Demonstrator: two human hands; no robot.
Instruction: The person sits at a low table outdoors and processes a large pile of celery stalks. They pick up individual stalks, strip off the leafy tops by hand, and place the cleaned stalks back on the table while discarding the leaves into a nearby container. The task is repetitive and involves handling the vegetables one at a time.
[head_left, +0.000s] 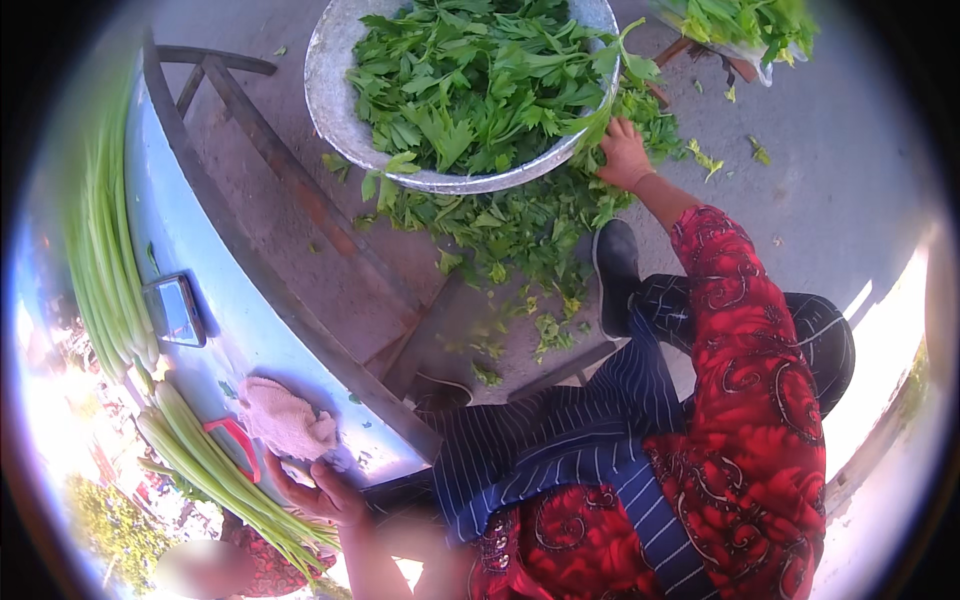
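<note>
My right hand (626, 154) reaches to the outer rim of a round metal basin (327, 82) heaped with leafy celery tops (480, 82). Its curled fingers touch a leafy celery stem (598, 120) that bends over the rim; the palm is hidden, so I cannot tell whether they grip it. Low on the left, my left hand (326, 491) is held with fingers apart and nothing seen in it. Beside those fingers, a crumpled pink cloth (289, 420) and a red loop-shaped object (244, 446) lie on a pale blue tabletop (225, 307). Trimmed celery stalks (225, 465) lie close by.
More long stalks (105, 247) line the table's far side, near a smartphone (175, 309). Loose leaves (495, 225) cover the floor under the basin, by my dark shoe (615, 270). A bag of celery (750, 30) stands upper right. Another person (274, 559) is at lower left.
</note>
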